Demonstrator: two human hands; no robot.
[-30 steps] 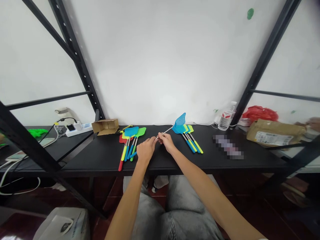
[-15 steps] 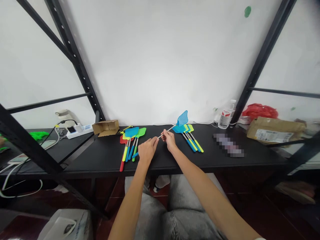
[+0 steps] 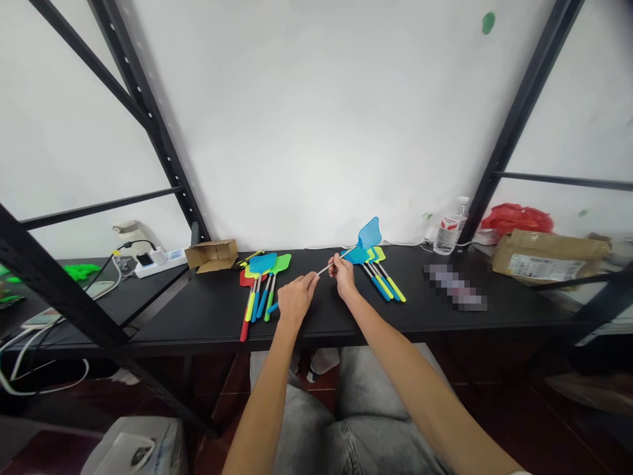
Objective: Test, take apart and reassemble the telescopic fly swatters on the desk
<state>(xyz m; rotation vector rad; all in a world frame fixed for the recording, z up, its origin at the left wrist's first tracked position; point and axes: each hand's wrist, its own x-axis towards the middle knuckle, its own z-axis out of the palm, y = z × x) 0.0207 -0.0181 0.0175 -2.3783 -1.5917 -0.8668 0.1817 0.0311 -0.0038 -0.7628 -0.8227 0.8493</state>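
A blue fly swatter [image 3: 370, 233] with a thin metal rod slants between my hands, its head up and to the right. My left hand [image 3: 295, 295] is closed around its lower part, where a bit of blue handle sticks out at the left. My right hand [image 3: 342, 274] pinches the rod below the head. Left of my hands lies a group of red, yellow, blue and green fly swatters [image 3: 262, 264], overlapping. To the right, several blue and yellow fly swatters [image 3: 383, 280] lie side by side, their heads partly behind the held one.
On the black table [image 3: 188, 316] are an open cardboard box [image 3: 212, 256] at the left and a water bottle [image 3: 450, 227] at the right. A power strip [image 3: 163, 262], a taped carton [image 3: 544, 257] and a red plastic bag [image 3: 517, 218] sit beyond the black frame posts.
My right hand has moved slightly right along the rod, away from my left hand. The swatter's head has shifted a little right, and more rod shows between the hands.
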